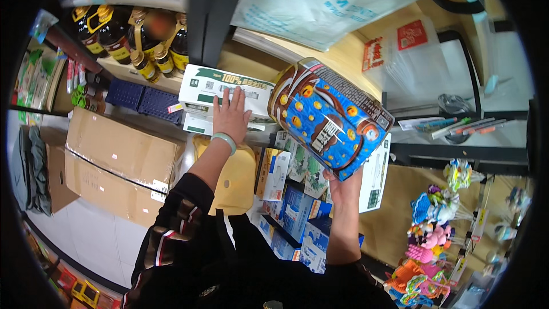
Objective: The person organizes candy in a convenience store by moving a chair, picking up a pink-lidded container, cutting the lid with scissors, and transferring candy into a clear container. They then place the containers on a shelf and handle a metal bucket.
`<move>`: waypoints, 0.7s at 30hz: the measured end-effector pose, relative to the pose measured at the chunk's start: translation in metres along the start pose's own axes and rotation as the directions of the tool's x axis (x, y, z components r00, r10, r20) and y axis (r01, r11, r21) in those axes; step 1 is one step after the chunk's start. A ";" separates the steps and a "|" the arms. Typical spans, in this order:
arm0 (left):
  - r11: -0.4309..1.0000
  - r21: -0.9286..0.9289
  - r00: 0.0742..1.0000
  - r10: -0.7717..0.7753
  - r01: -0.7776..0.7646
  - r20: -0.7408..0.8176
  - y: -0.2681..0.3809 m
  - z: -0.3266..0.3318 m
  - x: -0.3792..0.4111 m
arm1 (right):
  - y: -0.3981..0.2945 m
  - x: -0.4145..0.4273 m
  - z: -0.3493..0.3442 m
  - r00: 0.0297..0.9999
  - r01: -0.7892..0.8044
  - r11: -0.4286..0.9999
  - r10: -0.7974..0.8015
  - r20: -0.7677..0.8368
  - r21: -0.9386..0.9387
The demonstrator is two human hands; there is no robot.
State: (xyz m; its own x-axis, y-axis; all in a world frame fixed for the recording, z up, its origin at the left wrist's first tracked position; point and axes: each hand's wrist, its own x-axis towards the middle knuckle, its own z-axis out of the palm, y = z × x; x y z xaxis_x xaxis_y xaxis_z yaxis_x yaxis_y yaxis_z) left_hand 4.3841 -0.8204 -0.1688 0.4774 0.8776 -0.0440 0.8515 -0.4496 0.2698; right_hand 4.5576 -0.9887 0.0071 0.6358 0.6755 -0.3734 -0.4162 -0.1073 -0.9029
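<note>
My left hand (230, 116), with a pale green bangle at the wrist, lies palm down and fingers spread on a white and green printed carton (197, 90). A similar carton (195, 124) sits beneath it. In my right hand (345, 186) is a large blue and brown snack bag (330, 116) with yellow round faces printed on it. I grip it near its lower end, and the bag hides part of the fingers. Behind the right forearm stands another white carton (377, 180). A yellow plastic stool (231, 180) is just below my left wrist.
Brown cardboard boxes (120, 159) stand on the floor at left, near bottled goods (116, 38) on shelves. Blue milk cartons (296, 210) are stacked before me. A white carrier bag (300, 8) lies on the counter above. Crocheted flowers and toys (429, 231) fill the right side.
</note>
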 end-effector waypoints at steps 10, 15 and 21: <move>0.923 -0.368 0.990 0.137 -0.116 0.031 -0.018 -0.011 0.008 | -0.006 -0.028 -0.028 0.962 -0.273 0.953 0.271 0.035 0.133; -0.424 -0.776 0.885 0.227 0.466 0.408 -0.008 -0.099 -0.072 | -0.006 -0.051 -0.028 0.934 -0.303 0.951 0.309 0.182 -0.060; -0.687 -0.583 0.889 0.219 0.433 0.403 -0.018 -0.122 -0.231 | 0.003 -0.097 -0.004 0.818 -0.245 0.880 0.413 0.400 -0.407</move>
State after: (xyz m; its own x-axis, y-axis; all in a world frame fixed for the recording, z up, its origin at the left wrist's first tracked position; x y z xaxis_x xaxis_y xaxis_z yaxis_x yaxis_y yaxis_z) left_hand 4.2321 -0.9943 -0.0458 0.6979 0.6146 -0.3676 -0.5049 0.7863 0.3561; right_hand 4.4971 -1.0574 0.0395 0.0883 0.8005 -0.5929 -0.2574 -0.5566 -0.7899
